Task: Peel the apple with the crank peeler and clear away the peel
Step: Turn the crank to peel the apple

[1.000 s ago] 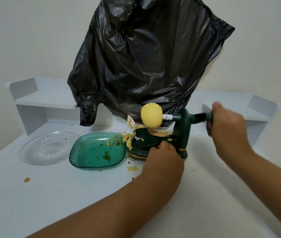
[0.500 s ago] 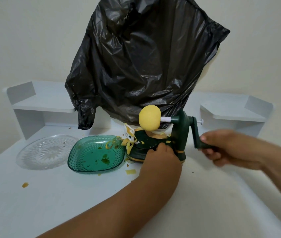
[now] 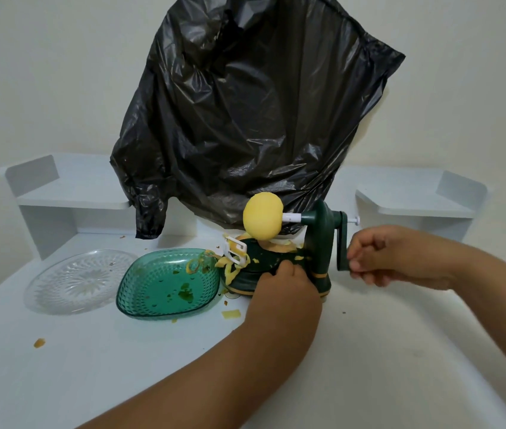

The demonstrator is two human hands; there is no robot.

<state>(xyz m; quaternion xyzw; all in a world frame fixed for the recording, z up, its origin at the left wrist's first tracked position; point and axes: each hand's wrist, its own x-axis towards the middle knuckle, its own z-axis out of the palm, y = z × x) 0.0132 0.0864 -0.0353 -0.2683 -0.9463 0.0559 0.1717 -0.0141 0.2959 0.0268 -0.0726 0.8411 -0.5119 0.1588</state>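
A dark green crank peeler [image 3: 316,243] stands mid-table with a pale yellow peeled apple [image 3: 263,220] spiked on its white shaft. My left hand [image 3: 282,289] presses down on the peeler's round base. My right hand [image 3: 391,255] grips the crank handle [image 3: 343,243], which hangs down at the peeler's right side. The white blade arm [image 3: 234,250] sits left of the base with curls of yellow peel [image 3: 230,267] draped over it. More peel lies under the apple on the base.
A green glass dish [image 3: 140,292] with peel specks sits left of the peeler, and a clear glass plate [image 3: 60,280] lies further left. A black rubbish bag [image 3: 245,119] hangs behind. White shelves [image 3: 69,193] flank the back. Peel scraps [image 3: 230,313] dot the table.
My right hand swung the crank from the top of its turn down to the bottom. The left hand stayed on the base.
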